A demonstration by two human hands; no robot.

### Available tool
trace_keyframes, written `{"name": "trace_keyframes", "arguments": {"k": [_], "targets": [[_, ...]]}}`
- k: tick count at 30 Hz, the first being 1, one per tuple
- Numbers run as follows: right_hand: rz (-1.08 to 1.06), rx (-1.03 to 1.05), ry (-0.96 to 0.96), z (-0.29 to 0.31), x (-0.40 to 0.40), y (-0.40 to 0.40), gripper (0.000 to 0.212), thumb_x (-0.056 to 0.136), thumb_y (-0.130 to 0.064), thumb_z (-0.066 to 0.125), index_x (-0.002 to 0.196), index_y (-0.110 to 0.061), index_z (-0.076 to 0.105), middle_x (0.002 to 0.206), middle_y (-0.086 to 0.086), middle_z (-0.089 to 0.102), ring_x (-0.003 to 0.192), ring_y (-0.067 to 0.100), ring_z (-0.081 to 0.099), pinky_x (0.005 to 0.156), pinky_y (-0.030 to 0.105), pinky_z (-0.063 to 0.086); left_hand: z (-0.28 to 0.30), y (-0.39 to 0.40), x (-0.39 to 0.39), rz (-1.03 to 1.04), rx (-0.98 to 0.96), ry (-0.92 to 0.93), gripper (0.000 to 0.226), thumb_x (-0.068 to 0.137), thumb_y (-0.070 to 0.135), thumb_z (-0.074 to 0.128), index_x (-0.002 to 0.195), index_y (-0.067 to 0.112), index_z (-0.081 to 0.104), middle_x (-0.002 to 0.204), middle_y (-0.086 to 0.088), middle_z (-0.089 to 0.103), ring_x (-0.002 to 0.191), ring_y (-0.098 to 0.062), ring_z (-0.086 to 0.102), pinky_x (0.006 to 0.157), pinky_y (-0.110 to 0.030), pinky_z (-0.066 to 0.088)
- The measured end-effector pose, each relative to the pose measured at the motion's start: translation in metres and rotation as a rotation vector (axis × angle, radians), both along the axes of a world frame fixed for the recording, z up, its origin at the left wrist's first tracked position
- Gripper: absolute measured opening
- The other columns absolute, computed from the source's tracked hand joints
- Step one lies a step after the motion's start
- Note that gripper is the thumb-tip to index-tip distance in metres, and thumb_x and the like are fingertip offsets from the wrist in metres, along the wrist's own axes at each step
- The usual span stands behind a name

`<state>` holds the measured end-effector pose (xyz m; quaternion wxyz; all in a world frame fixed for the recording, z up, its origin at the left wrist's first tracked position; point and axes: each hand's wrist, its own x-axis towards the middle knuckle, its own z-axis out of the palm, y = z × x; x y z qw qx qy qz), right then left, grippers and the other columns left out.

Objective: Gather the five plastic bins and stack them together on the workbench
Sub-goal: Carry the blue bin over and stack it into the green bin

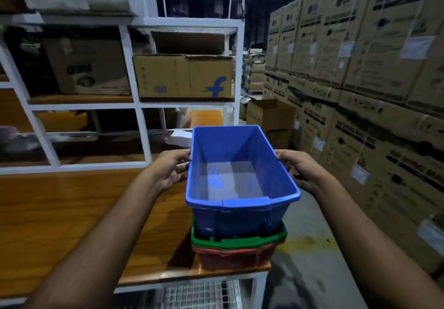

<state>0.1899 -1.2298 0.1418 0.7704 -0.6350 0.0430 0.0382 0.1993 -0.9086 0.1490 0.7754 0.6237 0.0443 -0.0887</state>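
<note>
On my left, the white shelving frame (134, 107) rises behind the wooden workbench (60, 224), with a cardboard box (183, 77) on one shelf. My left hand (171, 170) grips the left rim of the blue bin (240, 179), fingers curled under the lip. The bin sits partly nested in a green bin (240, 240), which rests in a red bin (235, 258), 3 visible in the stack, at the workbench's right front corner. My right hand (301, 173) clasps the blue bin's right rim. Farther right, stacked cartons (372, 68) form a wall beside the grey floor (307, 272).
</note>
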Motion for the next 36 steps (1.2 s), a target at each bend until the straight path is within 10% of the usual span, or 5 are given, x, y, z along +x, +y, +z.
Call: {"name": "trace_keyframes", "arguments": {"k": [6, 11, 27, 36], "targets": [[0.015, -0.071, 0.035, -0.041, 0.013, -0.003, 0.028, 0.093, 0.003, 0.053, 0.118, 0.004, 0.066, 0.100, 0.023, 0.069, 0.079, 0.027, 0.062, 0.055, 0.025, 0.054, -0.041, -0.004, 0.004, 0.024, 0.090, 0.067, 0.029, 0.086, -0.002, 0.049, 0.100, 0.009, 0.071, 0.090, -0.005, 0.072, 0.061, -0.009, 0.068, 0.053, -0.024, 0.055], [-0.025, -0.221, 0.046, -0.065, 0.013, -0.006, 0.017, 0.091, 0.003, 0.060, 0.104, 0.002, 0.070, 0.075, 0.008, 0.074, 0.060, 0.014, 0.067, 0.054, 0.023, 0.056, -0.072, -0.002, 0.012, 0.047, 0.150, 0.100, 0.032, 0.086, -0.006, 0.050, 0.108, 0.007, 0.071, 0.101, -0.013, 0.074, 0.086, -0.021, 0.067, 0.063, -0.032, 0.059], [-0.111, -0.505, -0.031, -0.096, 0.000, -0.004, 0.017, 0.091, -0.007, 0.064, 0.107, -0.010, 0.067, 0.095, 0.008, 0.074, 0.089, 0.022, 0.072, 0.079, 0.041, 0.061, -0.110, -0.015, -0.008, 0.095, 0.429, -0.070, 0.042, 0.093, -0.006, 0.047, 0.133, 0.007, 0.054, 0.113, -0.004, 0.068, 0.090, -0.013, 0.066, 0.062, -0.026, 0.054], [-0.047, -1.236, -0.314, -0.080, -0.027, 0.024, 0.048, 0.088, -0.030, 0.067, 0.134, -0.022, 0.057, 0.128, 0.001, 0.058, 0.117, 0.018, 0.055, 0.096, 0.031, 0.045, -0.095, -0.012, -0.057, 0.171, 0.717, -0.244, 0.047, 0.090, 0.012, 0.063, 0.135, 0.021, 0.054, 0.129, 0.007, 0.060, 0.114, -0.012, 0.059, 0.093, -0.039, 0.053]]}}
